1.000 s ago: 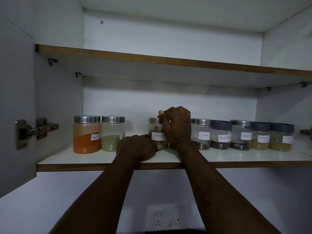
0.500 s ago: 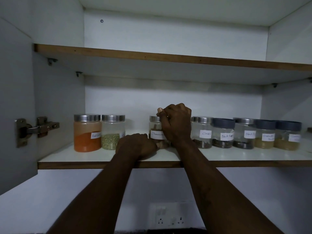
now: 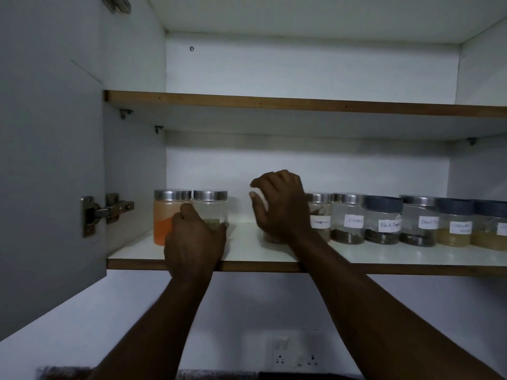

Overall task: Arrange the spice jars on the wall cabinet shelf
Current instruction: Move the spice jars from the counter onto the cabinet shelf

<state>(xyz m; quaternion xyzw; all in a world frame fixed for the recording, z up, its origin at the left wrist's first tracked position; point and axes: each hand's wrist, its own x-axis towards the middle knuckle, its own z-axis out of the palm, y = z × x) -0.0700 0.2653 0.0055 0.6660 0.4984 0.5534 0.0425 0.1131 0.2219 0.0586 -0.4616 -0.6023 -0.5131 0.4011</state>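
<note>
Left hand [image 3: 192, 242] shifted onto clear steel-lidded green-herb jar [image 3: 212, 208], gripping it.
Right hand [image 3: 282, 207], 3 o'clock: fingers wide, empty.

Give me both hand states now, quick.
Left hand: closed around the green-spice jar.
Right hand: open, fingers loosely curled beside the Cinnamon jar, holding nothing.

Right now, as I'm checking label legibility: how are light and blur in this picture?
Head view: dim, bluish light; the Cloves label reads sharply; the left hand is slightly motion-blurred; the rightmost jar is cut by the frame edge.
</note>
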